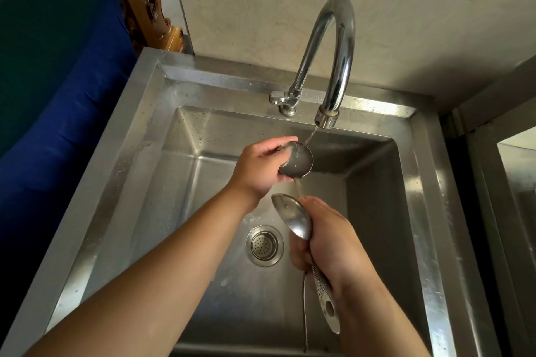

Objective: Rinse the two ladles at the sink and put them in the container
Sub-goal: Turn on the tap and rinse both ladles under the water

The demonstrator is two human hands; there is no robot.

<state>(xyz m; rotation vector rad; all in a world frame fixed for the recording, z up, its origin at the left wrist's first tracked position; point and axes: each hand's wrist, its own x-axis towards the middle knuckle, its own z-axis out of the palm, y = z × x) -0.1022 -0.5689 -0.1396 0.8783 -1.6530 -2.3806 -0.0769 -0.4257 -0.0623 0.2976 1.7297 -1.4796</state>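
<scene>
Two steel ladles are over the steel sink (150, 136). My left hand (258, 166) cups the round bowl of the far ladle (300, 161) under a thin stream of water from the curved tap (333, 46). My right hand (333, 243) grips the handles of both ladles together. The near ladle (294, 219) shows its oval bowl above my right fist, and its flat patterned handle with a hole sticks out below my wrist. The far ladle's thin handle runs down behind my right hand. No container is in view.
The drain strainer (264, 245) sits in the basin floor left of my right hand. A blue cushion (58, 101) and a carved wooden frame (148, 3) lie left of the sink. A tiled wall stands behind, and a metal ledge (504, 171) to the right.
</scene>
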